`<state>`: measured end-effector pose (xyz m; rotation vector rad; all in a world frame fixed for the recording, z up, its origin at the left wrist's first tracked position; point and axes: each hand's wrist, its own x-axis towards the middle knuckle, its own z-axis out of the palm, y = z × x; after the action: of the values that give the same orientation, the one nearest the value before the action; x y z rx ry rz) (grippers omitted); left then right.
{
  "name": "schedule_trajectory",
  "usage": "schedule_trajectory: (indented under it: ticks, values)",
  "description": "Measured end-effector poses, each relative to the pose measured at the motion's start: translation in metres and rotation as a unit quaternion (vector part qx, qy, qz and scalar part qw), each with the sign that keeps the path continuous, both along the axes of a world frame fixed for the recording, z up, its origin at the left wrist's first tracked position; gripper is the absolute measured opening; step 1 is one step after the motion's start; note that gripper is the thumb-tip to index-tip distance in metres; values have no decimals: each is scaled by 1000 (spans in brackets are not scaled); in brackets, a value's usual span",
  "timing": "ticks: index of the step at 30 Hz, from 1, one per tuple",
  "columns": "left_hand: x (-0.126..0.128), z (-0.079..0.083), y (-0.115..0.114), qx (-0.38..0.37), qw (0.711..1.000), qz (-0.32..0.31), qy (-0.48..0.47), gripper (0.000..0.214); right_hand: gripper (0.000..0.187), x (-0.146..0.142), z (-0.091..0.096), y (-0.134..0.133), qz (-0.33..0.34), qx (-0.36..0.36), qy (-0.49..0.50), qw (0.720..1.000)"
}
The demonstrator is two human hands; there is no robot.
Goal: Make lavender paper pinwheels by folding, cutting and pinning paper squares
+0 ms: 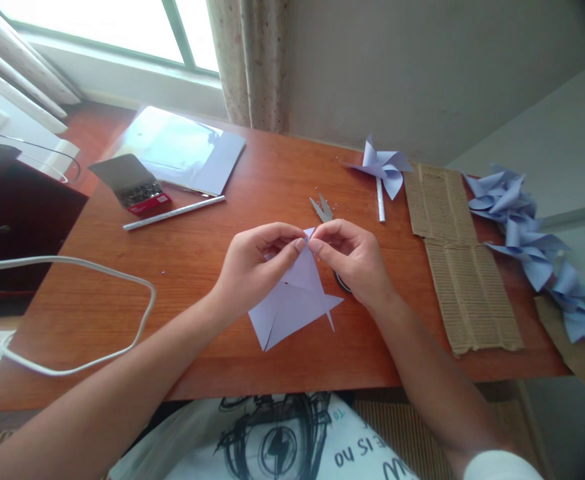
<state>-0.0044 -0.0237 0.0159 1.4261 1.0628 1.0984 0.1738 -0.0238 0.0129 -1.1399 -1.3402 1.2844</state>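
A pale lavender sheet of paper (297,300), cut along its diagonals, is held above the wooden table in front of me. My left hand (267,257) pinches its far corner between thumb and index finger. Right beside that, my right hand (350,257) pinches the same corner, the two thumbs almost touching. A small dark hole or mark shows near the middle of the sheet. Partly hidden behind my right hand lies a pair of scissors (322,209), its blades pointing away from me and slightly apart.
A finished paper pinwheel (382,167) lies at the back, near corrugated cardboard (465,267). More pinwheels (522,227) are heaped at the right. On the left are an open box of small metal pins (140,193), a rolled paper stick (175,213), a sheet pack (182,150) and a white cable (145,313).
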Motion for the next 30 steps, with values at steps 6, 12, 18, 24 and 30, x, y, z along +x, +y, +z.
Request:
schedule_trajectory:
  ticks: [6,12,18,24,30]
  values:
    - [1,1,-2,49,998,4,48,13,28,0,-1,1,5,4,5,1000]
    - [0,3,-2,83,994,16,75,9,26,1,-2,0,12,-4,21,1000]
    - [0,2,-2,92,992,20,83,8,27,0,0,-1,10,-6,7,1000]
    - [0,1,-2,102,991,23,85,7,26,-1,2,-2,6,9,8,1000]
    - [1,-2,-1,52,998,16,21,10,27,-2,2,-2,1,9,4,1000]
